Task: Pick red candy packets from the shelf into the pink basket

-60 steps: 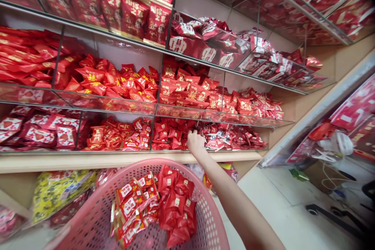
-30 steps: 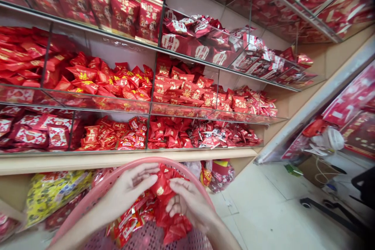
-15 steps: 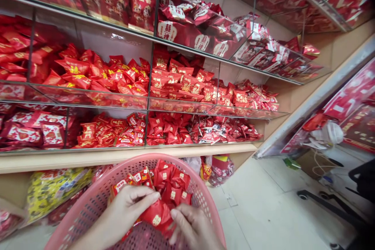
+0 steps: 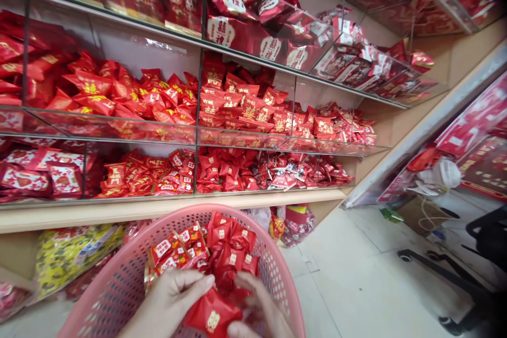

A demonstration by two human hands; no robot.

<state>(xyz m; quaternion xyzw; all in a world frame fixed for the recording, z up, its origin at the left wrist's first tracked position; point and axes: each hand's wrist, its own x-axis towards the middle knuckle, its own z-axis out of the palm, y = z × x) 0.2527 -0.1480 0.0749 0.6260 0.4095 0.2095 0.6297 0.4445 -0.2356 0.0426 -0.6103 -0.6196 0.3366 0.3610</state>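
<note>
My left hand (image 4: 180, 296) pinches a red candy packet (image 4: 214, 314) with a gold print by its upper left edge, between thumb and fingers. Close against the packet's right side is my right hand (image 4: 263, 306), somewhat blurred. Its thumb and fingers are apart, the thumb near the packet's lower corner. Both hands are over a pink plastic basket (image 4: 283, 274) with a perforated wall. Inside lie more red packets (image 4: 232, 240) with gold prints, beside red packets with flowers and white labels (image 4: 170, 251). The basket's bottom is largely hidden by my hands.
Behind the basket rise shelves (image 4: 253, 200) with clear dividers, filled with red packets (image 4: 138, 97). A yellow bag (image 4: 75, 256) lies under the bottom shelf at left. On the right are tiled floor (image 4: 340, 269) and a black wheeled chair base (image 4: 439, 274).
My right hand's fingers have spread from their pinch at the packet's right edge. The held packet sits slightly lower, showing more of its face. The view has shifted slightly.
</note>
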